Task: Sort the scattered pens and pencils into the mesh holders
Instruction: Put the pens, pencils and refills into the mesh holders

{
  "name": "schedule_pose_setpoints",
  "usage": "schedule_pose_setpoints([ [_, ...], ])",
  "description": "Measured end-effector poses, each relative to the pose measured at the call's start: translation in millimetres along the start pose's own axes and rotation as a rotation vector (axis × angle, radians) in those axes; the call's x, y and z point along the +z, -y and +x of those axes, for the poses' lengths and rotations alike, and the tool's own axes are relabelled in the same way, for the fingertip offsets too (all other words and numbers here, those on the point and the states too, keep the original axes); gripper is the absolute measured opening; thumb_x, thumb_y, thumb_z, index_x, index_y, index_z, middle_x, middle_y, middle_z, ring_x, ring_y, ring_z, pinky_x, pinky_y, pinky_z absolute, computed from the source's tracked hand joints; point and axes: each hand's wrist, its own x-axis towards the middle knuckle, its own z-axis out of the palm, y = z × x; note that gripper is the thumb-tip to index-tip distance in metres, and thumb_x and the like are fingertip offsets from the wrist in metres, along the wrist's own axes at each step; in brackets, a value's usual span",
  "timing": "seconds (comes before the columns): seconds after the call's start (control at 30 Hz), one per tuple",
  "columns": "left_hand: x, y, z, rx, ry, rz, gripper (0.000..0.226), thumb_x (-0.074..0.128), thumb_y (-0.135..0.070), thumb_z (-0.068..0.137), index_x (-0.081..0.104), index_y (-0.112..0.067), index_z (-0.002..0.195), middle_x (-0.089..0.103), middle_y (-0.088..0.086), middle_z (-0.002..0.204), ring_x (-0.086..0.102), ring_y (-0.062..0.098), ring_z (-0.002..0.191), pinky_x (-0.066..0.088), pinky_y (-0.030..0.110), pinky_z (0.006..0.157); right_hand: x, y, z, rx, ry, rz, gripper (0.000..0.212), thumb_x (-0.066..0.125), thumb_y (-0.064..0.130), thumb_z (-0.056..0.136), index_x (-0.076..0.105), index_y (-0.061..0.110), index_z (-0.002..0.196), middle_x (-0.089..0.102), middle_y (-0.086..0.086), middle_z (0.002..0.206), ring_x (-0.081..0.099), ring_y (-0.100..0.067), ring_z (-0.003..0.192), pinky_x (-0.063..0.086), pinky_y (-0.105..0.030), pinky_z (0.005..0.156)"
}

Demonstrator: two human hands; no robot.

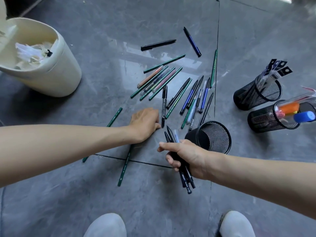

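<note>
Grey tiled floor [85, 194], cream bin [56, 72] far left. 3 mesh holders [215, 134] at right. Scattered pens and pencils [171, 86] mid-floor. Right hand [184, 156] clamped on black pens [185, 178]; left hand [145, 123] curled, touching marker [164, 105].

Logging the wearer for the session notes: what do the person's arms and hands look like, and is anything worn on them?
Both forearms are bare up to the frame edges, no sleeves in view. The left hand and right hand carry no gloves, rings, watch or wristbands that show. Pale shoes appear below.
</note>
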Motion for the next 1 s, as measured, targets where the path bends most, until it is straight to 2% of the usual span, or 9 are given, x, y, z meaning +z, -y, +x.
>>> schedule_pose_setpoints([
  [0.13, 5, -1, -3, 0.025, -0.021, 0.015, 0.013, 0.062, -0.029, 0.087, 0.058, -0.017, 0.082, 0.061, 0.004, 0.094, 0.058, 0.027, 0.089, 0.036, 0.031, 0.065, -6, 9, -9, 0.017, -0.003, -0.04, 0.02, 0.058, 0.025, 0.092, 0.06, 0.006, 0.095, 0.044, -0.002, 0.046, 0.029, -0.009, 0.034, 0.032, -0.019, 0.038],
  [0.3, 5, 3, -15, 0.181, -0.053, 0.055, 0.014, 0.052, -0.021, 0.093, 0.042, -0.016, 0.085, 0.045, 0.003, 0.089, 0.042, 0.022, 0.082, 0.027, 0.032, 0.064, -11, 17, -27, 0.006, -0.015, -0.051, 0.022, 0.057, 0.024, 0.092, 0.06, 0.004, 0.1, 0.042, -0.001, 0.046, 0.027, -0.009, 0.034, 0.031, -0.018, 0.038],
  [0.37, -2, 5, -21, 0.214, -0.073, 0.014, 0.014, 0.05, -0.016, 0.094, 0.04, -0.015, 0.085, 0.05, 0.006, 0.086, 0.04, 0.021, 0.075, 0.026, 0.031, 0.062, -5, 14, -32, 0.01, 0.02, -0.069, 0.026, 0.058, 0.025, 0.092, 0.06, 0.002, 0.103, 0.043, -0.002, 0.046, 0.027, -0.01, 0.035, 0.032, -0.019, 0.039],
  [0.43, -15, 10, -26, 0.193, -0.114, -0.053, 0.012, 0.052, -0.014, 0.094, 0.043, -0.012, 0.086, 0.057, 0.011, 0.085, 0.047, 0.025, 0.073, 0.033, 0.035, 0.061, 3, 9, -36, 0.021, 0.055, -0.099, 0.026, 0.059, 0.026, 0.092, 0.061, 0.002, 0.103, 0.043, -0.001, 0.046, 0.027, -0.01, 0.036, 0.032, -0.019, 0.04],
  [0.53, -40, 23, -28, 0.107, -0.254, -0.164, 0.007, 0.057, -0.013, 0.091, 0.053, -0.008, 0.093, 0.064, 0.014, 0.087, 0.057, 0.031, 0.078, 0.044, 0.039, 0.066, 13, 10, -34, 0.025, 0.06, -0.147, 0.023, 0.059, 0.023, 0.092, 0.061, 0.002, 0.102, 0.043, -0.001, 0.046, 0.028, -0.01, 0.035, 0.032, -0.02, 0.04],
  [0.6, -64, 33, -28, 0.048, -0.381, -0.22, 0.011, 0.059, -0.011, 0.089, 0.058, -0.006, 0.099, 0.066, 0.014, 0.088, 0.059, 0.031, 0.08, 0.047, 0.038, 0.069, 17, 17, -29, 0.0, 0.037, -0.169, 0.021, 0.06, 0.018, 0.091, 0.061, 0.001, 0.103, 0.044, -0.002, 0.046, 0.029, -0.01, 0.035, 0.031, -0.02, 0.039],
  [0.7, -107, 51, -27, 0.017, -0.59, -0.227, 0.008, 0.058, -0.007, 0.088, 0.064, -0.002, 0.091, 0.067, 0.014, 0.088, 0.061, 0.03, 0.081, 0.042, 0.033, 0.07, 21, 34, -19, -0.06, 0.0, -0.206, 0.019, 0.062, 0.015, 0.089, 0.062, 0.0, 0.101, 0.045, -0.003, 0.046, 0.03, -0.011, 0.035, 0.03, -0.02, 0.039],
  [0.8, -152, 74, -31, -0.007, -0.733, -0.182, 0.01, 0.057, -0.004, 0.086, 0.065, 0.002, 0.086, 0.067, 0.017, 0.087, 0.059, 0.03, 0.081, 0.039, 0.033, 0.072, 23, 47, -7, -0.098, -0.04, -0.237, 0.025, 0.062, 0.014, 0.089, 0.061, -0.005, 0.105, 0.046, -0.004, 0.044, 0.031, -0.012, 0.034, 0.03, -0.02, 0.04],
  [1.0, -198, 112, -44, -0.182, -0.904, -0.16, 0.013, 0.051, -0.004, 0.084, 0.062, 0.002, 0.084, 0.066, 0.016, 0.088, 0.057, 0.029, 0.087, 0.039, 0.032, 0.077, 22, 64, 16, -0.12, -0.092, -0.312, 0.031, 0.066, 0.014, 0.086, 0.06, -0.007, 0.109, 0.048, -0.006, 0.042, 0.033, -0.014, 0.033, 0.031, -0.019, 0.038],
])
